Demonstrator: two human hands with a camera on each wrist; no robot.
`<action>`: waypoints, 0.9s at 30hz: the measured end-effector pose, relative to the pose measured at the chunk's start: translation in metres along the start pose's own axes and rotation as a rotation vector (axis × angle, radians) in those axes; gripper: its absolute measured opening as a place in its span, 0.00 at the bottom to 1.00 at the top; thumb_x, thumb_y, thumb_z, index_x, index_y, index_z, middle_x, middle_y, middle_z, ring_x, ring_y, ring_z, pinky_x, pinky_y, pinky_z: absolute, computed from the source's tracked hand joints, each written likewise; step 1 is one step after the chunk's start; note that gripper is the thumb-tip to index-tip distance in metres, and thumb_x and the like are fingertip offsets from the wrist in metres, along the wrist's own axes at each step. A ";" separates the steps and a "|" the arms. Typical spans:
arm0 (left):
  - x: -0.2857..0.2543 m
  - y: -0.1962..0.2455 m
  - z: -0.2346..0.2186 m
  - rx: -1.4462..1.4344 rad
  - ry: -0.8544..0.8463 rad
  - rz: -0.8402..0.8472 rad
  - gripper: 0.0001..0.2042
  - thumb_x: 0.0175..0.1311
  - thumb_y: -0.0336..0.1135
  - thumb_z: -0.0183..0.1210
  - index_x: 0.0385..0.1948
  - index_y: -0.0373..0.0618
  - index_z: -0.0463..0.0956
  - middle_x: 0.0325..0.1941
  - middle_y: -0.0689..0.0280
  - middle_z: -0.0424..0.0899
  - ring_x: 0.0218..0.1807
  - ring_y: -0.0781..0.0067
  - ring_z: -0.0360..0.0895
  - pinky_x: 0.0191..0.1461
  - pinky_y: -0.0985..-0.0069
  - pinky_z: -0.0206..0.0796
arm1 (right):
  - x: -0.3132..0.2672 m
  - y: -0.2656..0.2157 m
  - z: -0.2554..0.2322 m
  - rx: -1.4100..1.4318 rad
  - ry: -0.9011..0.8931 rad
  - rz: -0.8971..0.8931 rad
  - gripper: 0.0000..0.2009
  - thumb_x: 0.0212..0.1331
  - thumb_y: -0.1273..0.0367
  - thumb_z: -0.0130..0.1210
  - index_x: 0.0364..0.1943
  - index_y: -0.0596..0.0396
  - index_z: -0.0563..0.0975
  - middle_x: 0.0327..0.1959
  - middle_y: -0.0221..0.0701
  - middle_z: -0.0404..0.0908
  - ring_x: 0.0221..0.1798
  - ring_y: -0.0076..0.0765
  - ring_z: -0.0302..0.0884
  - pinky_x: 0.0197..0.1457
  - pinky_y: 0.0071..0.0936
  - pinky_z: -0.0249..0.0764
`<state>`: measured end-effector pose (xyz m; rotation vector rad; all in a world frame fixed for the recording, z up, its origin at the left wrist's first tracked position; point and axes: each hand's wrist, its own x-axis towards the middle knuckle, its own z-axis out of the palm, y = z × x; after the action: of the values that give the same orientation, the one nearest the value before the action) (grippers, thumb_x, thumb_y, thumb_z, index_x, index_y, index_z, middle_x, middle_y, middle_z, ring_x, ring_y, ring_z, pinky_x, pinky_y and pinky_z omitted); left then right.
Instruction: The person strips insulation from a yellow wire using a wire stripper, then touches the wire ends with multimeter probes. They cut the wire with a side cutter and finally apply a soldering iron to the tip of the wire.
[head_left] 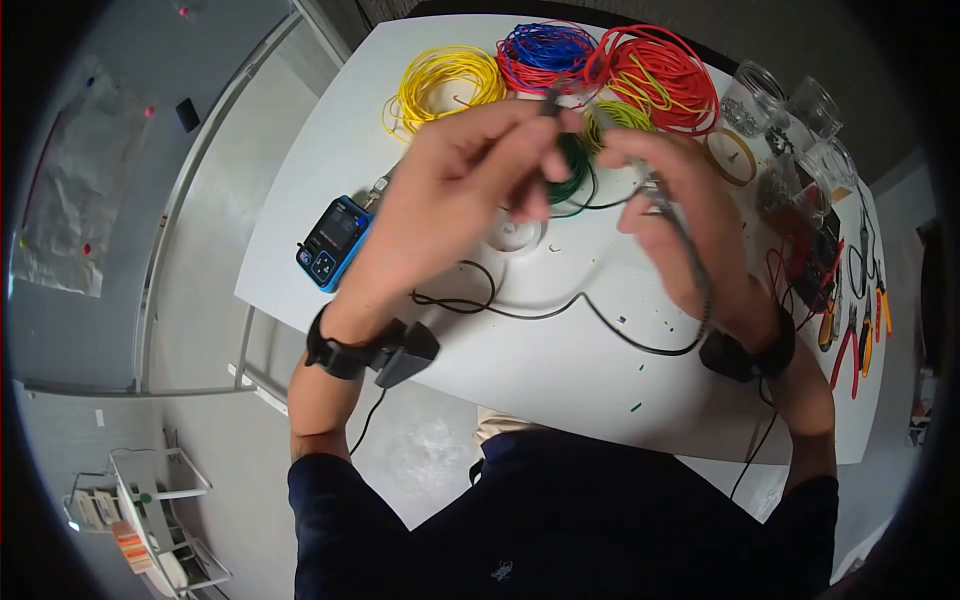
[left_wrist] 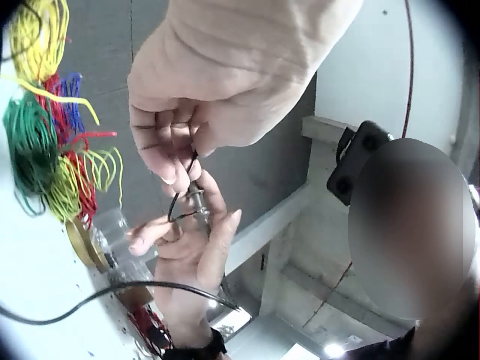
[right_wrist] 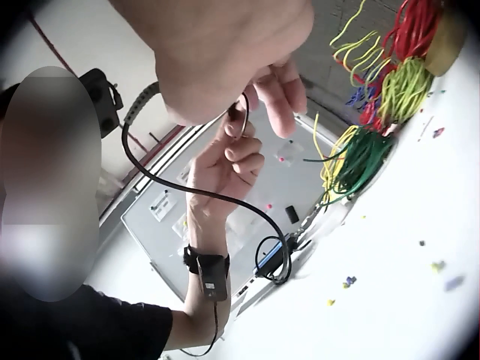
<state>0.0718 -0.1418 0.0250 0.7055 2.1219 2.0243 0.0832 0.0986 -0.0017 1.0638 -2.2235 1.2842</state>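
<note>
In the head view my right hand [head_left: 690, 215] holds a cable probe [head_left: 655, 192] with a grey tip, above the white table [head_left: 480, 370]. My left hand [head_left: 465, 175], a little apart from it, pinches a small dark piece [head_left: 551, 100] between thumb and fingers. The left wrist view shows a thin black lead [left_wrist: 172, 208] looping between the fingers of both hands by the probe's metal part [left_wrist: 199, 201]. From the probe a black cable [head_left: 540, 316] runs over the table toward a blue and black handheld meter [head_left: 337, 240] with a screen, left of my left forearm.
Coils of yellow wire [head_left: 440, 80], blue wire [head_left: 548, 45], red wire [head_left: 690, 85] and green wire [head_left: 570, 175] lie along the far side. Clear jars [head_left: 815, 105] stand at the right, beyond a tape roll [head_left: 738, 160]. Pliers [head_left: 850, 345] lie near the right edge. Wire scraps dot the tabletop.
</note>
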 end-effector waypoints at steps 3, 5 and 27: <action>-0.016 -0.010 -0.029 0.100 0.102 -0.127 0.16 0.81 0.37 0.50 0.56 0.34 0.79 0.34 0.71 0.82 0.30 0.82 0.77 0.38 0.82 0.71 | 0.015 -0.010 0.020 -0.081 -0.073 -0.060 0.21 0.62 0.69 0.64 0.60 0.53 0.76 0.49 0.37 0.79 0.46 0.45 0.83 0.49 0.33 0.78; -0.023 -0.025 -0.043 0.098 0.103 -0.161 0.15 0.81 0.36 0.51 0.55 0.34 0.80 0.35 0.70 0.83 0.31 0.81 0.78 0.39 0.81 0.71 | 0.019 -0.006 0.034 -0.094 -0.064 -0.085 0.20 0.62 0.65 0.66 0.57 0.53 0.78 0.48 0.36 0.78 0.43 0.45 0.83 0.46 0.35 0.79; 0.032 -0.068 -0.069 -0.018 0.141 -0.280 0.32 0.70 0.35 0.66 0.69 0.25 0.61 0.44 0.60 0.88 0.43 0.73 0.86 0.51 0.76 0.78 | 0.043 0.034 0.062 0.019 0.137 0.003 0.13 0.73 0.65 0.55 0.56 0.55 0.77 0.47 0.39 0.79 0.46 0.45 0.81 0.49 0.37 0.77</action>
<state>-0.0007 -0.1913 -0.0276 0.2500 2.1310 1.9880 0.0333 0.0381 -0.0266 0.9493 -2.1167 1.3402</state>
